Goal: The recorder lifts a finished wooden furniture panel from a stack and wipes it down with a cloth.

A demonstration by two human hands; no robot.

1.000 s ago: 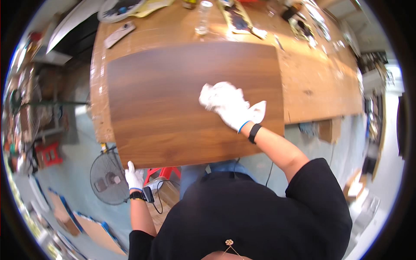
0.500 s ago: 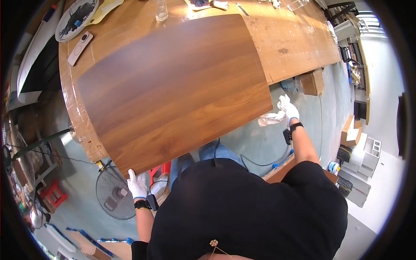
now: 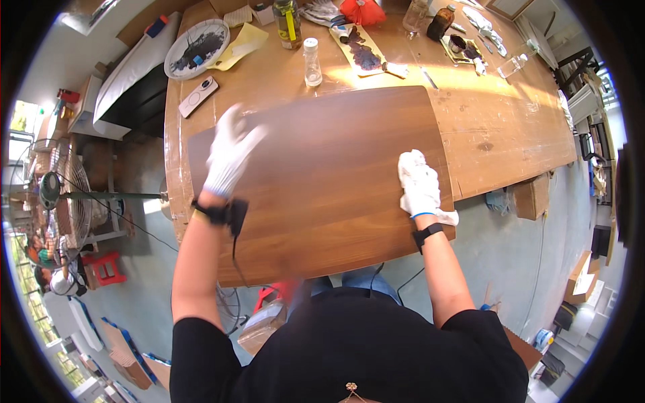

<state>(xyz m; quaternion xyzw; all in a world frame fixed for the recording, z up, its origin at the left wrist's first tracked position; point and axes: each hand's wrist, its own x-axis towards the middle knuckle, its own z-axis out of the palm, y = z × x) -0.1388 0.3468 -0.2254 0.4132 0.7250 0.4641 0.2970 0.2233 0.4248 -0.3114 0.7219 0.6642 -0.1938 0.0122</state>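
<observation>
A brown wood-grain panel (image 3: 329, 195) with gently curved long edges lies flat on the work table, its near edge reaching my body. My left hand (image 3: 232, 151), in a white glove, is over the panel's far left part; it is blurred by motion, with thumb and fingers apart and nothing in them. Whether it touches the surface I cannot tell. My right hand (image 3: 418, 181), also gloved, rests on the panel near its right edge. Its fingers are bent over a white cloth (image 3: 448, 217), whose end sticks out beside the wrist. The rest of the cloth is hidden under the hand.
On the brown-covered table (image 3: 504, 141), beyond the panel, are a phone (image 3: 199, 97), a plate with dark paint (image 3: 197, 50), a small glass bottle (image 3: 312, 64), a paint-smeared board (image 3: 363, 52) and a dark bottle (image 3: 441, 23). A cardboard box (image 3: 532, 196) stands below the table's right side.
My left hand has gone from the panel's near left corner to over its far left part. My right hand, holding the cloth, has moved from beside the right edge onto the panel.
</observation>
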